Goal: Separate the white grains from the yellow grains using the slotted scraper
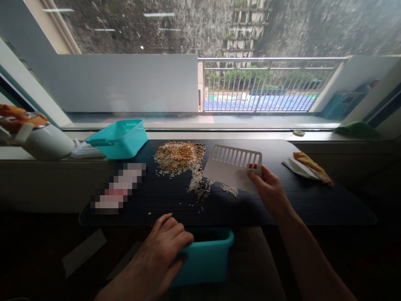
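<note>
My right hand pinches the right side of a flat white slotted plastic plate, fingers behind and thumb in front. The plate tilts just above the dark table, beside loose white grains like rice. To its left lies a heap of yellow soybean-like beans mixed with white grains and a few dark ones. More white grains trail from the heap toward the table's front. Below the front edge, my left hand is closed over the left rim of a turquoise plastic bin. What the bin holds is hidden in shadow.
Another turquoise bin stands at the table's back left, near a blurred-out flat item. A yellow-and-white packet or cloth lies on the right. A pale kettle-like vessel is at far left. Behind the dark table is a window.
</note>
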A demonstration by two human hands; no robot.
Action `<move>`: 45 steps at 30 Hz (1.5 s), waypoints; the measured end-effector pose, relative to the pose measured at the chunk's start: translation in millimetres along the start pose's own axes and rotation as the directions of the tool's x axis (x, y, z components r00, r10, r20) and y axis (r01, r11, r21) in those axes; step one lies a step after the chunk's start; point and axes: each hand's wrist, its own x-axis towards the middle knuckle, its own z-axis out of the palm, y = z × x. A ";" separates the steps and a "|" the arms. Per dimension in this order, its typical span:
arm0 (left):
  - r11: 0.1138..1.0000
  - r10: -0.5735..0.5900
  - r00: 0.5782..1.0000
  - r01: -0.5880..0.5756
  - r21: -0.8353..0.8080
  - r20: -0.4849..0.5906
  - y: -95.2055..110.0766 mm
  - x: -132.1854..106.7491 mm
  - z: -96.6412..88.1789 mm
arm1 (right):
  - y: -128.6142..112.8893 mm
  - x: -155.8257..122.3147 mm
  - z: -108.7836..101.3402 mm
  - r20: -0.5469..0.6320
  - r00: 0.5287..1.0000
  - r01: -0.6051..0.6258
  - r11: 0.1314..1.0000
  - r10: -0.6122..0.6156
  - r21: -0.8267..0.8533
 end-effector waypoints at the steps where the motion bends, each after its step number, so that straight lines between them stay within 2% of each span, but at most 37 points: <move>1: 1.000 -0.006 1.000 0.006 0.001 0.000 0.1 0.1 0.0 | -0.1 -0.3 0.0 -0.007 1.000 0.004 1.000 -0.004 -0.003; 8: 1.000 -0.005 1.000 0.005 0.001 0.002 1.0 1.8 -0.4 | -1.8 -9.2 -1.6 0.067 0.995 -0.077 0.997 0.077 -0.002; 14: 1.000 -0.019 0.999 0.019 -0.002 -0.034 0.1 0.4 1.2 | -2.4 -14.2 -7.1 0.047 0.995 -0.087 0.996 0.086 0.016; 19: 1.000 -0.016 1.000 0.016 0.007 -0.015 1.0 0.7 0.4 | -8.2 -23.5 -6.5 0.084 0.988 -0.130 0.992 0.129 0.004; 23: 1.000 -0.026 0.999 0.026 0.000 -0.029 1.9 1.2 0.2 | -13.3 -32.1 -8.9 0.067 0.985 -0.162 0.986 0.159 0.035; 28: 1.000 -0.014 0.999 0.014 0.007 -0.034 3.0 1.4 -0.9 | -12.4 -34.1 -14.2 0.021 0.990 -0.142 0.990 0.142 0.025; 35: 1.000 -0.016 0.999 0.016 0.006 -0.036 2.1 1.9 0.1 | -13.1 -40.3 -21.7 0.044 0.981 -0.189 0.982 0.189 0.010; 39: 1.000 -0.007 0.999 0.006 -0.004 -0.036 0.8 1.7 1.6 | -11.6 -37.0 -16.9 0.047 0.987 -0.153 0.988 0.152 0.008; 45: 1.000 -0.003 0.999 0.002 -0.007 -0.035 0.5 1.2 1.4 | -12.4 -35.6 -7.9 0.097 0.982 -0.168 0.985 0.164 0.038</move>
